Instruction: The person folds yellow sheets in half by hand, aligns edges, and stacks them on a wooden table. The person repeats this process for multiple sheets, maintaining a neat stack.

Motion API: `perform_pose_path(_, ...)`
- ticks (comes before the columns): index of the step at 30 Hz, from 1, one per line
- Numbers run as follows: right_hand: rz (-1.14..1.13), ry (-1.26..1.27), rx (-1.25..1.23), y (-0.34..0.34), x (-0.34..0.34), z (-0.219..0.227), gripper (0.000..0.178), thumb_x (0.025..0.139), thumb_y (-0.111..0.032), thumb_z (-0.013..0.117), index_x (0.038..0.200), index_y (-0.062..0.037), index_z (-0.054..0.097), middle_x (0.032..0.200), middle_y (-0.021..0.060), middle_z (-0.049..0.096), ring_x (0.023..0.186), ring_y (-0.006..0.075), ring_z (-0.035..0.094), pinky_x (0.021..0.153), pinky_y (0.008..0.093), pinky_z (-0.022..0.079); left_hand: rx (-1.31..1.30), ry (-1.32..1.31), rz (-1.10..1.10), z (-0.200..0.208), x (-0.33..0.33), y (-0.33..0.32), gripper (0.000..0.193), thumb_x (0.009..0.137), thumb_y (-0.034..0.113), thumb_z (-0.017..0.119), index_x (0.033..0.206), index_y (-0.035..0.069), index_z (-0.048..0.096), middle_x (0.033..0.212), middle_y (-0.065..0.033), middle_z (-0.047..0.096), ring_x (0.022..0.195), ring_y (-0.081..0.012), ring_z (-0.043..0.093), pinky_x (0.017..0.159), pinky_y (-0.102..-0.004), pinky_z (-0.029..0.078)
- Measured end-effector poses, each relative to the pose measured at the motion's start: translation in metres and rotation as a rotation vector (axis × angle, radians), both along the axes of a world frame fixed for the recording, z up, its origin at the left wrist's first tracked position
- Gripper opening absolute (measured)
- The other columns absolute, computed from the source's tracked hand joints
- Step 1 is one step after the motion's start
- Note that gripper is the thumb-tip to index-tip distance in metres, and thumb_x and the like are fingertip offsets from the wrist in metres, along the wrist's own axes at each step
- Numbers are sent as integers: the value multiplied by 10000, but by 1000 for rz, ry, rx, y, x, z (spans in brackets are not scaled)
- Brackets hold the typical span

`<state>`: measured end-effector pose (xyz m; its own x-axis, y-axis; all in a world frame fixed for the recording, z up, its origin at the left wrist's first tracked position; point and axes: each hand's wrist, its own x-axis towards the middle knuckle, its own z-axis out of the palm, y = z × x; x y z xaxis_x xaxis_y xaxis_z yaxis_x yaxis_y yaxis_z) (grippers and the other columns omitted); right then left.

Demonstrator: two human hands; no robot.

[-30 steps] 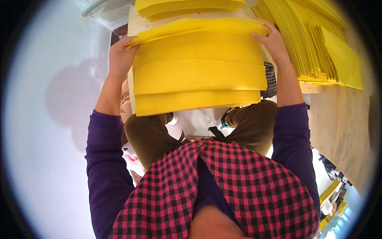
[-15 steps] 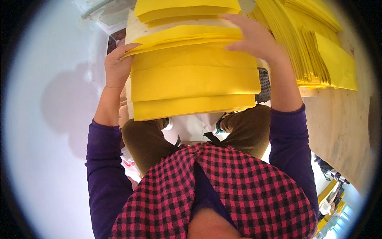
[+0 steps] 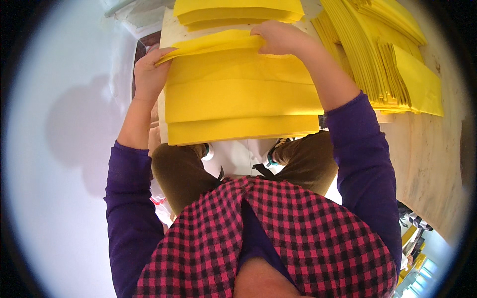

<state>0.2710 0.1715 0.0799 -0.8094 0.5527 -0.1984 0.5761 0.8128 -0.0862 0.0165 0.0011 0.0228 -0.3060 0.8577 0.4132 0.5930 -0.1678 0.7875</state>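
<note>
A yellow cloth-like sheet (image 3: 213, 43) is folded along its far edge, above other yellow sheets (image 3: 238, 97) that lie overlapping in front of me. My left hand (image 3: 151, 72) pinches the left end of the fold between thumb and fingers. Farther right, my right hand (image 3: 283, 38) is closed on the same fold, thumb and fingers pressed together at its upper edge. The lower sheets reach over the near table edge toward my knees. How many layers are in the fold cannot be made out.
Another yellow folded stack (image 3: 238, 12) lies at the far side of the wooden table (image 3: 412, 149). To the right stand several thick yellow piles (image 3: 367, 59). A white wall (image 3: 64, 164) runs along the left. My legs (image 3: 179, 169) are below the near edge.
My right hand has come left and inward, from open above the sheet's right part to gripping the fold. The fold is lifted slightly; my left hand keeps its hold.
</note>
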Motion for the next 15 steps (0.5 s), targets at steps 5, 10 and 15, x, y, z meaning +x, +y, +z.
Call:
perform_pose_path(5, 33, 10, 4, 13, -7, -5, 450, 750, -194, 698, 1151, -25, 585, 1082, 177, 617, 1043, 344, 566, 882, 417, 466, -65, -95, 43, 0, 1, 6, 160, 825, -41, 593, 956, 4, 674, 877, -22, 627, 857, -113, 579, 786, -194, 431)
perform_pose_path(10, 29, 2, -109, 25, -12, -9, 385, 743, -179, 698, 1068, 10, 613, 974, 203, 637, 948, 371, 596, 822, 418, 480, -78, -195, 45, -6, -4, 8, 156, 819, -15, 620, 960, 10, 678, 896, -8, 651, 845, -95, 579, 794, -194, 437)
perform_pose_path(15, 111, 45, -109, 32, -16, -14, 348, 723, -176, 703, 1020, -4, 644, 941, 187, 656, 913, 362, 610, 792, 412, 486, -64, -60, 112, 6, 1, 9, 283, 800, 10, 654, 1080, 40, 644, 1061, -47, 644, 985, -134, 576, 865, -251, 452)
